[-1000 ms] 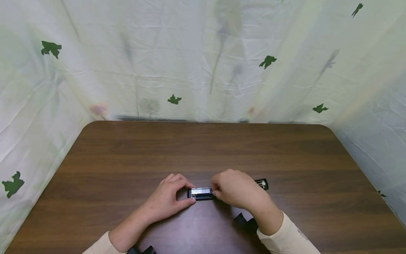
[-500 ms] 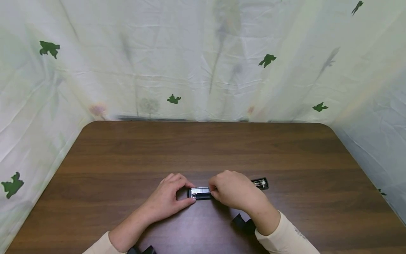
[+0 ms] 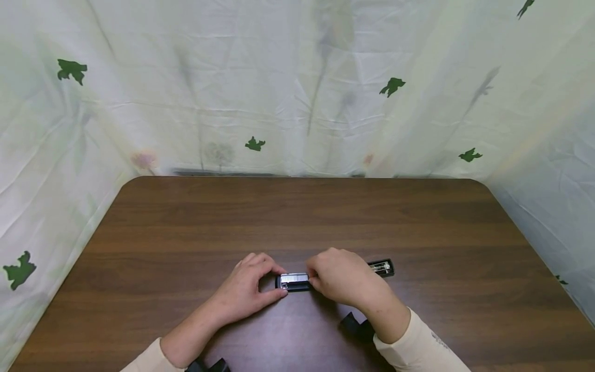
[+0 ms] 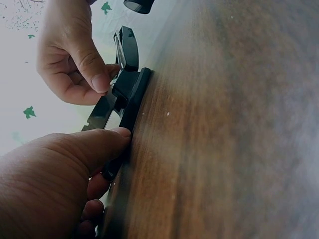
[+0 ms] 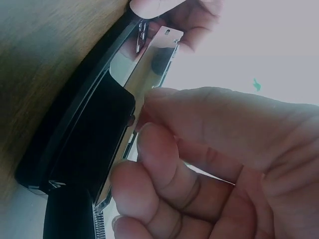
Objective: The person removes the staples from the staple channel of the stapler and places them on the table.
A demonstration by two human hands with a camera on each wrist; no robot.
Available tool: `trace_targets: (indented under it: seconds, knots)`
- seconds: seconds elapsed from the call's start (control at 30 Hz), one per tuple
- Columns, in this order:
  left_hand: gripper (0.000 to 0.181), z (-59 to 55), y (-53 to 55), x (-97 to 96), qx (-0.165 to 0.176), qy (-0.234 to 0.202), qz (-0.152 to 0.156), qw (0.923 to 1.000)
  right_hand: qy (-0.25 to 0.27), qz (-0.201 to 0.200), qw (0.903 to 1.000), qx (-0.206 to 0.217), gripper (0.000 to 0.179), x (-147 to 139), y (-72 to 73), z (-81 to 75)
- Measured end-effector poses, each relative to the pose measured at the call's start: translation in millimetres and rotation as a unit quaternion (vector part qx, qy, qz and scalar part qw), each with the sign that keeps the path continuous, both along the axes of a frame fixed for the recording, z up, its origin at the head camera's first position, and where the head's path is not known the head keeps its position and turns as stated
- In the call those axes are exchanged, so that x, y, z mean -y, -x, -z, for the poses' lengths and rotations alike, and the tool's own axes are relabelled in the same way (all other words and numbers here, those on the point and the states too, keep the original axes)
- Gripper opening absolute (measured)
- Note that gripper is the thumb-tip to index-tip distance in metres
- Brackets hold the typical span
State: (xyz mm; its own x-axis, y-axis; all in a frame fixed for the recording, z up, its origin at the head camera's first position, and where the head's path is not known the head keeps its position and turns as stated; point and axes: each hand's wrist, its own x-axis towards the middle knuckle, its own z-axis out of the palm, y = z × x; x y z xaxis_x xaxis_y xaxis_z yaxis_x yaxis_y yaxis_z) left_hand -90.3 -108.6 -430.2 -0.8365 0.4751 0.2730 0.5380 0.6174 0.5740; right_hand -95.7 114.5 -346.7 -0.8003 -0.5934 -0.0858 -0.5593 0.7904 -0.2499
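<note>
A black stapler (image 3: 297, 288) lies on the table, opened out, with its top cover (image 3: 382, 267) swung back to the right. My left hand (image 3: 246, 287) grips the left end of its base between thumb and fingers. Over the middle of the stapler, my right hand (image 3: 346, 276) pinches at the metal staple channel (image 5: 167, 37) with thumb and index finger, the other fingers curled. The channel stands tilted up from the black base (image 5: 84, 129) in the right wrist view, and a coil spring (image 5: 98, 224) shows near the hinge. My right fingers hide what exactly they pinch.
The brown wooden table (image 3: 297, 217) has rounded far corners. A pale curtain (image 3: 297, 93) with green bird-like shapes hangs behind it and along both sides. Black wrist gear (image 3: 357, 326) sits under the right forearm.
My right hand has shifted slightly left along the stapler, showing more of the swung-back cover. My left hand has kept its grip in place.
</note>
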Motion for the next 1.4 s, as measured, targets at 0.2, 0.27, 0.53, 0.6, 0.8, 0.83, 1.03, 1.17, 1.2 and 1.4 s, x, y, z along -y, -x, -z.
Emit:
trace_targets:
  seconds: [0.2,0.27,0.53,0.6,0.8,0.83,1.03,1.17,1.2,1.4]
  knots:
    - [0.028,-0.8,0.2,-0.4,0.008,0.001,0.000,1.0000,-0.005,0.010,0.9999,0.006,0.028,2.4,0.7,1.8]
    - [0.028,-1.4,0.1,-0.6,0.015,0.002,0.000,0.9999,-0.005,0.009,0.9999,0.006,0.027,3.7,0.8,2.6]
    - [0.028,-1.3,-0.5,-0.3,0.024,0.005,-0.002,0.9997,-0.002,0.003,1.0000,0.006,0.028,4.8,-0.5,5.1]
    - [0.028,-0.8,-0.4,-0.2,0.023,0.005,-0.002,0.9997,0.000,0.001,1.0000,0.004,0.028,4.6,-0.5,5.4]
    - [0.028,-1.8,-0.9,-0.2,0.022,0.007,-0.003,0.9997,0.003,0.003,0.9999,0.013,0.029,4.9,-0.8,4.8]
    - [0.028,-2.0,-0.9,-0.2,0.022,0.008,-0.003,0.9997,0.003,0.004,0.9999,0.011,0.029,4.9,-0.8,4.6]
    - [0.028,-2.0,-1.1,-0.3,0.020,0.009,-0.002,0.9998,0.005,0.002,1.0000,0.004,0.027,4.9,-1.1,4.6]
    - [0.027,-1.8,-1.0,-0.4,0.019,0.009,-0.002,0.9998,0.008,0.001,0.9999,0.014,0.028,4.4,-1.0,4.3]
    - [0.027,-1.8,-1.0,-0.4,0.019,0.009,-0.003,0.9998,0.009,0.001,0.9998,0.016,0.028,4.3,-0.9,4.2]
    - [0.027,-1.9,-0.8,-0.4,0.021,0.008,-0.003,0.9997,0.015,0.005,0.9996,0.024,0.023,3.3,0.2,3.5]
